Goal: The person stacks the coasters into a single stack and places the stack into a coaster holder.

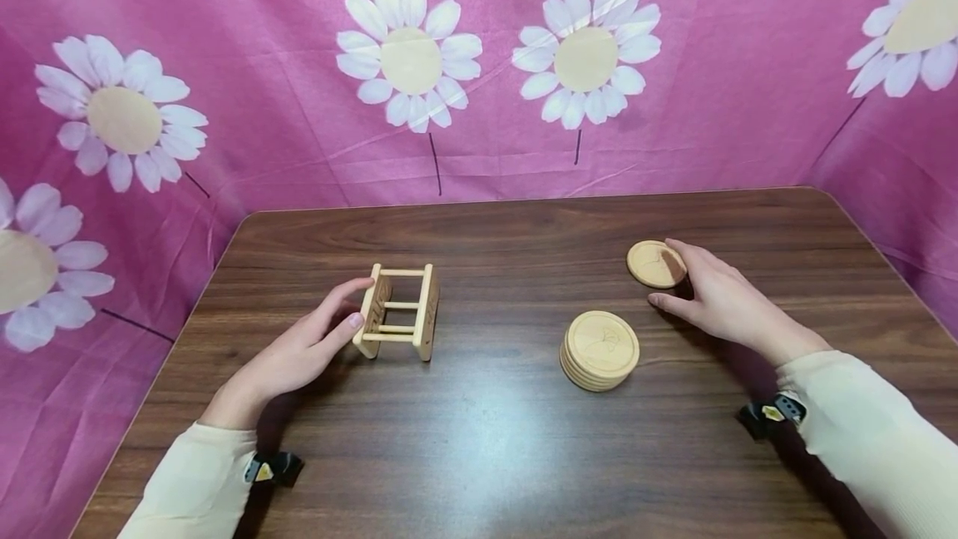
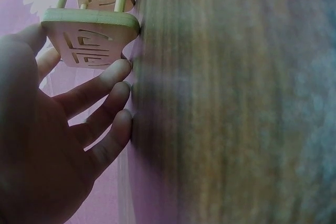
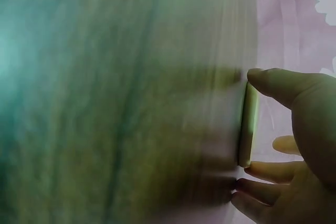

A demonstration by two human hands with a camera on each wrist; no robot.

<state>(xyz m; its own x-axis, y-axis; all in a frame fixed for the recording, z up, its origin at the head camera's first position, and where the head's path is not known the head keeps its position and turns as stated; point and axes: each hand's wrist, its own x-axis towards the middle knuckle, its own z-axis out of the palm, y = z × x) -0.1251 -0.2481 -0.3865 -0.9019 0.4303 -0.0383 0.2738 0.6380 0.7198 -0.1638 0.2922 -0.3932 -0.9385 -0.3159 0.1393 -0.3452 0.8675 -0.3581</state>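
A small light-wood rack (image 1: 402, 306) with rounded rails and cut-out side panels stands on the left half of the table. My left hand (image 1: 303, 348) touches its left side with thumb and index finger; in the left wrist view the other fingers spread loosely beside the panel (image 2: 92, 43). At the far right a round wooden coaster (image 1: 653, 264) lies flat. My right hand (image 1: 722, 302) spreads around its right side, index finger at the far rim and thumb close by the near rim. The coaster (image 3: 248, 124) shows edge-on between thumb and fingers in the right wrist view.
A stack of several matching coasters (image 1: 599, 348) stands right of the middle, nearer than the single one; its top bears an engraved leaf-like pattern. Pink cloth (image 1: 497, 160) with white flowers hangs behind and beside the brown wooden table (image 1: 479, 456).
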